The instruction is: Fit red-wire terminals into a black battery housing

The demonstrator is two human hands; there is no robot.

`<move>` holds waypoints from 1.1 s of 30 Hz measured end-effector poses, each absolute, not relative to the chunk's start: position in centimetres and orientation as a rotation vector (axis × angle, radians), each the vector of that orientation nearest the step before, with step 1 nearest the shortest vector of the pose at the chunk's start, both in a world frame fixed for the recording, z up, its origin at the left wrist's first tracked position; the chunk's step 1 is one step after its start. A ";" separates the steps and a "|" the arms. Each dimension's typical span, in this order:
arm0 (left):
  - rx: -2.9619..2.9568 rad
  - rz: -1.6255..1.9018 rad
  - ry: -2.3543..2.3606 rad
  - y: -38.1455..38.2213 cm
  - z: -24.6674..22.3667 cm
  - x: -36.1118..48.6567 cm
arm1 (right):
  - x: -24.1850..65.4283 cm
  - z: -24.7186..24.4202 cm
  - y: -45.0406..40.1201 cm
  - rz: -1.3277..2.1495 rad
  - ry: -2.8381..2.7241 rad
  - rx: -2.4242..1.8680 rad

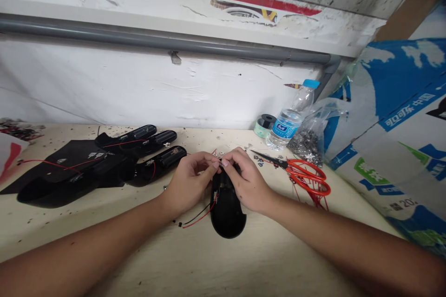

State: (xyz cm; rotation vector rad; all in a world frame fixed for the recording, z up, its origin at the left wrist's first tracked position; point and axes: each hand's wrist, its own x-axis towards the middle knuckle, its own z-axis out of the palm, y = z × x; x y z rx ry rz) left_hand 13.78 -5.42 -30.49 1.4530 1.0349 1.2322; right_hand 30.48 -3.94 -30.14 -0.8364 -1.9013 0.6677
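Note:
A black plastic shell (227,216) with a rounded near end lies on the table in front of me. Both hands meet over its far end. My left hand (191,178) has thumb and forefinger pinched together, and whatever is between them is too small to name. Fingertip to fingertip with it, my right hand (245,181) pinches at the same spot, its side resting along the shell. From the shell's left side run a red and a black wire (198,219), ending in small black connectors on the table.
More black shells (163,162) with red wires lie at left, some on a black sheet (45,174). On the right are red-handled scissors (306,176), a water bottle (287,123), a tape roll (265,125), a bag of small metal parts (308,141) and a large carton (393,148).

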 end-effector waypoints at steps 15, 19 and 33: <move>1.436 1.204 1.040 -5.5 -30.5 13.9 | 30.5 -30.1 -4.0 0.660 -1.879 -0.841; 1.441 1.203 1.050 -5.5 -30.5 13.9 | 30.5 -30.2 -4.0 0.665 -1.882 -0.841; 1.540 1.184 1.048 -5.3 -30.6 13.8 | 30.5 -30.1 -4.0 0.668 -1.889 -0.829</move>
